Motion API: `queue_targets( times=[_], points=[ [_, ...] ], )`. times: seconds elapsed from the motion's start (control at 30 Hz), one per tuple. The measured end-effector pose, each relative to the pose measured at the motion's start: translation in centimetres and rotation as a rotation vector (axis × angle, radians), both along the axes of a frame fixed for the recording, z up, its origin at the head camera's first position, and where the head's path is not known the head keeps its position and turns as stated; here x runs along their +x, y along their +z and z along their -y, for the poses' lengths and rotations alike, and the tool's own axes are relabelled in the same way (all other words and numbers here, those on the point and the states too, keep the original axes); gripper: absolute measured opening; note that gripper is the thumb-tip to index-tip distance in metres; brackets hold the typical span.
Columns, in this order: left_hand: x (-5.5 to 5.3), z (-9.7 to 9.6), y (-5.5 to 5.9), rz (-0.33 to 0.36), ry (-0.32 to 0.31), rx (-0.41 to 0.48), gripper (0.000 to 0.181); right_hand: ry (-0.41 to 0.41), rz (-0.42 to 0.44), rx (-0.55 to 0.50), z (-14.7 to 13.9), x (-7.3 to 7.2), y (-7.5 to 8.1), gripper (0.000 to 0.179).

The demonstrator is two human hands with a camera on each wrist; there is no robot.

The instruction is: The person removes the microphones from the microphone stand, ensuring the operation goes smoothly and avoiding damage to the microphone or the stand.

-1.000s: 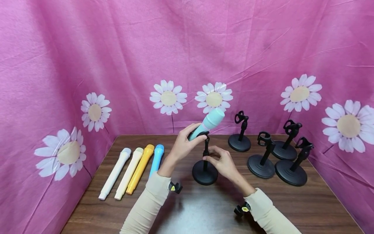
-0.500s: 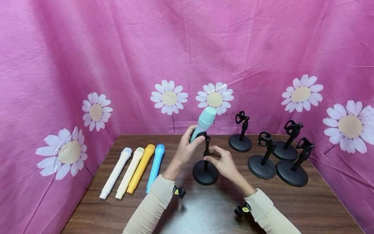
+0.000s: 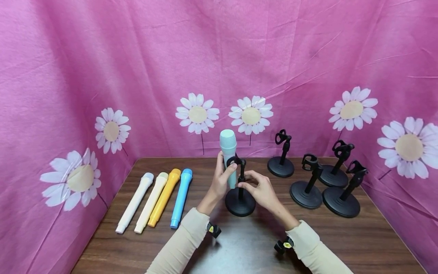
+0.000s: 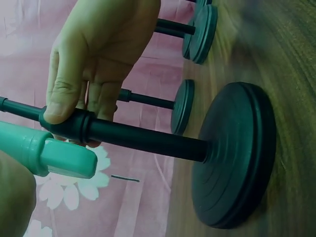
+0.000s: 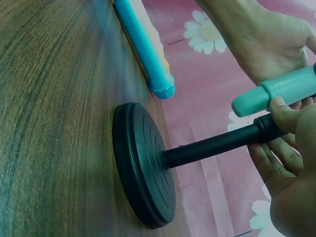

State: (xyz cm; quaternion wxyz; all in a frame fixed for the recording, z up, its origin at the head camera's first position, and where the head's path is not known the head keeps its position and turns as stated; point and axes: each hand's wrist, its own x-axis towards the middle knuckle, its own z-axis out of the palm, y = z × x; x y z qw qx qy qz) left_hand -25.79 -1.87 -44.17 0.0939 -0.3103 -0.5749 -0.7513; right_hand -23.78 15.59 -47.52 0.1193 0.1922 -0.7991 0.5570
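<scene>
A mint-green microphone (image 3: 228, 142) stands nearly upright beside the post of a black microphone stand (image 3: 240, 201), passing by the stand's clip. My left hand (image 3: 219, 180) grips its body and the clip area, thumb toward me. My right hand (image 3: 261, 190) pinches the stand's post below the clip; in the left wrist view the thumb and fingers of the right hand (image 4: 98, 64) wrap the thick collar. The microphone's lower end (image 5: 249, 101) sticks out beside the post in the right wrist view. The stand's round base rests flat on the table.
Left on the wooden table (image 3: 239, 251) lie white (image 3: 135, 203), cream (image 3: 151, 203), yellow (image 3: 165, 198) and blue (image 3: 181, 199) microphones. Several black stands stand at the right, one of them a stand (image 3: 281, 156) further back. A pink flowered cloth (image 3: 219, 57) hangs behind.
The mint-green microphone has turned from leaning right to nearly upright, its head moving left. My left hand has shifted slightly right and down at the wrist. My right hand stays at the post.
</scene>
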Motion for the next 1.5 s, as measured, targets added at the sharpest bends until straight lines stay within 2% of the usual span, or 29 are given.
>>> queue_targets(
  times=[0.13,0.23,0.37,0.6,0.77,0.97,1.17,1.33,1.5],
  points=[
    [0.2,-0.4,-0.1,0.036,0.011,0.033,0.044,-0.002,0.008,-0.008,0.1,0.0,0.1,0.027],
    [0.2,-0.5,-0.1,0.039,0.032,0.038,0.044,-0.001,0.013,-0.011,0.1,-0.1,0.0,0.028],
    [0.2,-0.4,-0.1,0.037,0.027,0.04,0.042,0.003,0.014,-0.007,0.1,-0.2,-0.1,0.028],
    [0.3,0.9,0.3,0.014,0.04,-0.093,0.041,0.037,0.01,0.009,0.0,-0.2,0.1,0.029],
    [0.0,2.4,1.6,-0.01,0.038,-0.163,0.052,0.063,0.023,0.023,-0.2,-0.3,0.4,0.029],
    [-0.3,4.2,3.9,-0.015,0.057,-0.25,0.053,0.08,0.028,0.056,-0.5,-0.3,1.0,0.034],
    [-0.4,4.9,6.0,-0.024,0.076,-0.354,0.065,0.1,-0.009,0.019,-0.4,-0.5,1.6,0.029],
    [-0.3,4.7,6.7,0.003,0.091,-0.421,0.06,0.077,-0.033,0.031,-0.2,-0.6,1.8,0.02],
    [-0.2,4.6,6.8,0.032,0.132,-0.433,0.052,0.074,-0.036,0.038,-0.2,-0.5,1.8,0.016]
  ],
)
